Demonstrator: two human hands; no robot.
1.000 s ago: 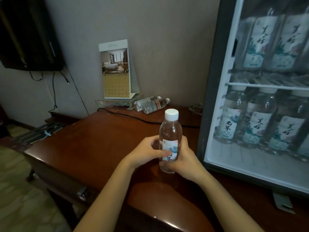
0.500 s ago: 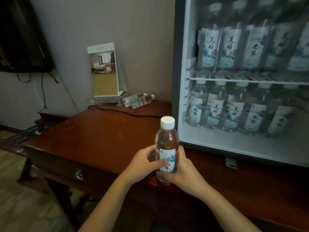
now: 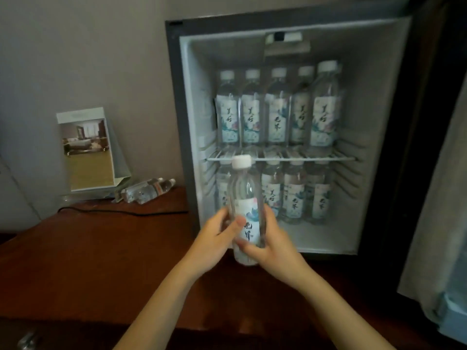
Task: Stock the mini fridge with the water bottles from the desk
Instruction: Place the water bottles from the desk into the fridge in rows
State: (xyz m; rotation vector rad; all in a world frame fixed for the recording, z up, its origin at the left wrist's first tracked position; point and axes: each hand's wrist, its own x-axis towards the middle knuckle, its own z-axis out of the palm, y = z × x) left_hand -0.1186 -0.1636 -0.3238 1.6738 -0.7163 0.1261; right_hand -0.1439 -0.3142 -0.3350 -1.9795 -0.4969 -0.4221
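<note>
A clear plastic water bottle with a white screw cap and a pale printed label is held upright above the reddish-brown wooden desk, just before the lower lip of the open, dark-framed, white-lined mini fridge. It is gripped low on its body from both sides: the left hand is curled round its left flank with the thumb laid across the label, and the right hand is wrapped round its right flank and base. The long axis is kept vertical, cap uppermost, level with the white wire shelf. The fridge opening lies straight ahead of the grip and slightly to the right. The bare strip of floor in the lower compartment, in front of the standing row of matching bottles, is judged the nearest free place, and the right hand is nearer to it. The label is turned toward the camera, its print softened by blur
</note>
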